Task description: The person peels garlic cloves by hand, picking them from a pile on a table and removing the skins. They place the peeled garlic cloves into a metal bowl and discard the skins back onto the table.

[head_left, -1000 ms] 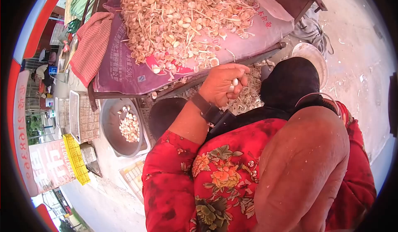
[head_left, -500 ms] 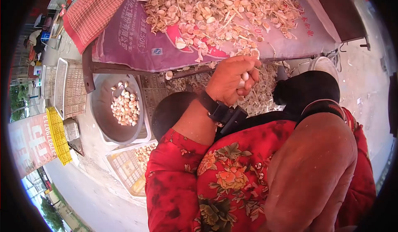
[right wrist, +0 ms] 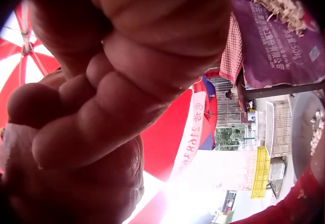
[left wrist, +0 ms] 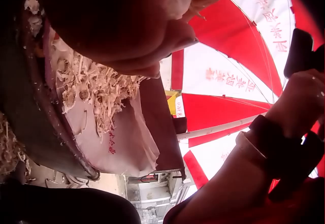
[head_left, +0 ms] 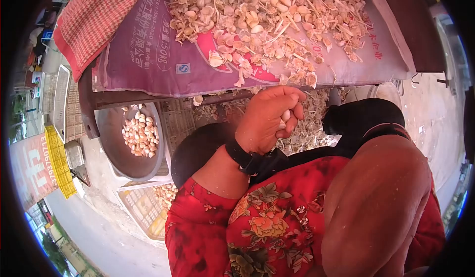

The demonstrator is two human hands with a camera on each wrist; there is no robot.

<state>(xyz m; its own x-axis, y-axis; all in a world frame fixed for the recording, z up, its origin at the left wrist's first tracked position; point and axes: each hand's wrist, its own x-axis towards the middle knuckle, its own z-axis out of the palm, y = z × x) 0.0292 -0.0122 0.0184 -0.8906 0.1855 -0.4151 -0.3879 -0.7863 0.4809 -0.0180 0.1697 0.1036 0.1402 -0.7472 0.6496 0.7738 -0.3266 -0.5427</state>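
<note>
The right hand (right wrist: 117,92) was nearest, fingers curled; whether they pinched anything could not be told. The left hand (head_left: 264,118) gripped at least 2 pale garlic cloves (head_left: 285,115). To the left stood a grey basin (head_left: 113,141); beyond the left hand, a garlic heap (head_left: 267,22) covered a purple sack (head_left: 170,81) on the tabletop (head_left: 423,24).

dark brown-framed table (head_left: 420,24), as i see it: a purple-and-pink printed sack (head_left: 163,85) lies spread over the top. on it rests a loose heap of papery, straw-coloured garlic skins and stalks (head_left: 213,2), with smooth, cream-coloured garlic cloves (head_left: 257,29) scattered among them. a red-and-white checked cloth (head_left: 101,19) drapes over the left corner, overlapping the sack.
</note>
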